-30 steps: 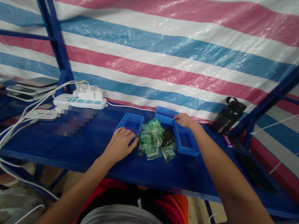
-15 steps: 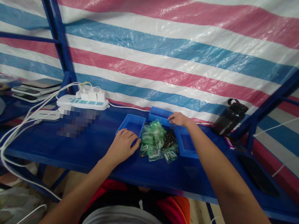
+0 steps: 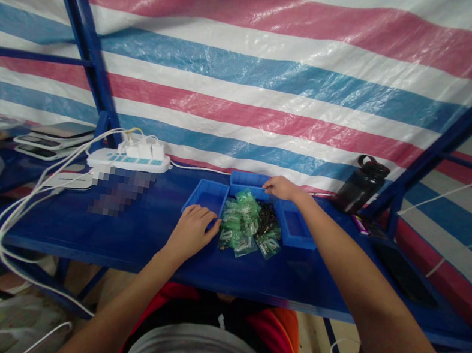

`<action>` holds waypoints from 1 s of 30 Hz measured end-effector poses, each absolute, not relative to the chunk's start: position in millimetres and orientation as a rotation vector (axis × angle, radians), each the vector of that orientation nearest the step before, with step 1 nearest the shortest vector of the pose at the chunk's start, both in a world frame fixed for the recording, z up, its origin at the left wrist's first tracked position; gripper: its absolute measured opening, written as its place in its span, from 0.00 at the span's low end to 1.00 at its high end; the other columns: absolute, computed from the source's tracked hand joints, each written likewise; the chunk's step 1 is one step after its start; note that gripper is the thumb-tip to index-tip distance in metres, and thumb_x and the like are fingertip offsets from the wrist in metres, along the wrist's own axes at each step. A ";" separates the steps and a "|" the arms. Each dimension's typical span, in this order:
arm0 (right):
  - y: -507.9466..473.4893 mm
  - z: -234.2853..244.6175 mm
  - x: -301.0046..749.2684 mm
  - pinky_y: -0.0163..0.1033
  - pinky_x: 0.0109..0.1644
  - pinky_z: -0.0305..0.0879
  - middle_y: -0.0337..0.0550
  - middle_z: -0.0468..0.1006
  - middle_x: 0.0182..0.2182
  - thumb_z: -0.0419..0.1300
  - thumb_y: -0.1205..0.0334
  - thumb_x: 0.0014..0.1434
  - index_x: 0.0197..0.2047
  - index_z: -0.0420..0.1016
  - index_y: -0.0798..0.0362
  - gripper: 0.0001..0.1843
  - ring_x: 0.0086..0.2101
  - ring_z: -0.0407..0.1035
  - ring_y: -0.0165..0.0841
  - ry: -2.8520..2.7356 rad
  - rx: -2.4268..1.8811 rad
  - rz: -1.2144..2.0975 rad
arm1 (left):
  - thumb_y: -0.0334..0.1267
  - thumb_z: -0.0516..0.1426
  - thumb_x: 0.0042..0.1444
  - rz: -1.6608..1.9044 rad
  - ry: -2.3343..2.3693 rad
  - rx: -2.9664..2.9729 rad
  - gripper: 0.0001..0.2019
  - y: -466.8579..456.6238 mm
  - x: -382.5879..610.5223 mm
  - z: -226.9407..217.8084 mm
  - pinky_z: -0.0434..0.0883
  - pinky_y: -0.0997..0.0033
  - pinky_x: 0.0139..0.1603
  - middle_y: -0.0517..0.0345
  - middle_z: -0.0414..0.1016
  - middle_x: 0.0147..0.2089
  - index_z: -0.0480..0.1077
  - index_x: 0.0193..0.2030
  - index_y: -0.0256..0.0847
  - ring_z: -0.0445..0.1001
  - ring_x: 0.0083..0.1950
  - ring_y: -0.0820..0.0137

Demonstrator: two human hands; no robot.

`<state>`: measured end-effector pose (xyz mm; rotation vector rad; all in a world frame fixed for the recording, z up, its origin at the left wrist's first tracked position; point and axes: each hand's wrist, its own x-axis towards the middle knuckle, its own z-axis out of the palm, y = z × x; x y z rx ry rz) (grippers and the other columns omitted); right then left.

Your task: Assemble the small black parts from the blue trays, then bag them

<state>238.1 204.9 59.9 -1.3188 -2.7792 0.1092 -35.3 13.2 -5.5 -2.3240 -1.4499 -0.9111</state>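
My left hand [image 3: 196, 227] rests at the near edge of the left blue tray [image 3: 190, 196], fingers loosely bent over it and thumb apart. At the back, my right hand [image 3: 280, 187] pinches the right end of another blue tray [image 3: 247, 180]. A third blue tray [image 3: 298, 236] lies under my right forearm. Between the trays is a heap of small clear-green plastic packets [image 3: 241, 220]. Beside the packets sits a pile of small dark pieces [image 3: 266, 218], too small to name.
On the left are a white power strip [image 3: 129, 161] with plugs, trailing white cables [image 3: 18, 217] and stacked phone-like devices [image 3: 53, 139]. A dark bottle [image 3: 361, 186] and a flat black object [image 3: 404, 274] stand and lie on the right. A striped sheet [image 3: 263, 72] hangs behind the blue table [image 3: 114, 243].
The back tray, with my right hand on it, has shifted slightly left. My left hand stays at the left tray. The whole view has moved a little.
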 end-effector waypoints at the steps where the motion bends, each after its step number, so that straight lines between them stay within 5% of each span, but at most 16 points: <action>1: 206.6 60.1 239.8 0.33 0.49 0.64 0.43 0.79 0.44 0.56 0.68 0.55 0.46 0.79 0.55 0.16 0.42 0.73 0.36 -2.752 -1.332 0.081 | 0.39 0.50 0.63 -0.913 -1.444 -2.333 0.10 13.3 -35.2 -5.6 0.63 0.59 0.52 0.55 0.74 0.35 0.70 0.36 0.40 0.71 0.40 0.65; 9: 215.1 45.7 263.6 0.35 0.50 0.66 0.41 0.80 0.43 0.58 0.68 0.55 0.44 0.80 0.51 0.15 0.43 0.73 0.37 -2.663 -1.455 0.069 | 0.38 0.49 0.63 -0.930 -1.420 -2.357 0.10 13.1 -34.7 -5.1 0.64 0.60 0.51 0.55 0.73 0.34 0.70 0.35 0.40 0.71 0.40 0.65; 16: 200.4 45.8 269.3 0.36 0.49 0.66 0.40 0.80 0.43 0.57 0.66 0.58 0.46 0.79 0.51 0.14 0.43 0.73 0.36 -2.705 -1.416 0.208 | 0.37 0.50 0.63 -0.949 -1.394 -2.379 0.09 13.0 -31.7 -3.6 0.59 0.57 0.59 0.56 0.74 0.35 0.70 0.35 0.40 0.71 0.42 0.66; 21: 179.6 41.3 265.3 0.43 0.58 0.59 0.48 0.72 0.54 0.53 0.60 0.63 0.55 0.71 0.54 0.19 0.53 0.66 0.39 -2.560 -1.376 0.131 | 0.37 0.50 0.63 -0.949 -1.400 -2.380 0.09 14.7 -31.2 -4.5 0.60 0.57 0.59 0.56 0.74 0.35 0.69 0.36 0.40 0.72 0.41 0.66; 30: 97.9 20.5 287.8 0.45 0.61 0.56 0.53 0.70 0.55 0.47 0.47 0.65 0.58 0.67 0.57 0.28 0.55 0.63 0.43 -2.389 -1.561 0.119 | 0.38 0.49 0.63 -0.926 -1.394 -2.403 0.09 15.2 -30.4 -4.7 0.61 0.57 0.58 0.56 0.75 0.36 0.70 0.36 0.41 0.71 0.42 0.65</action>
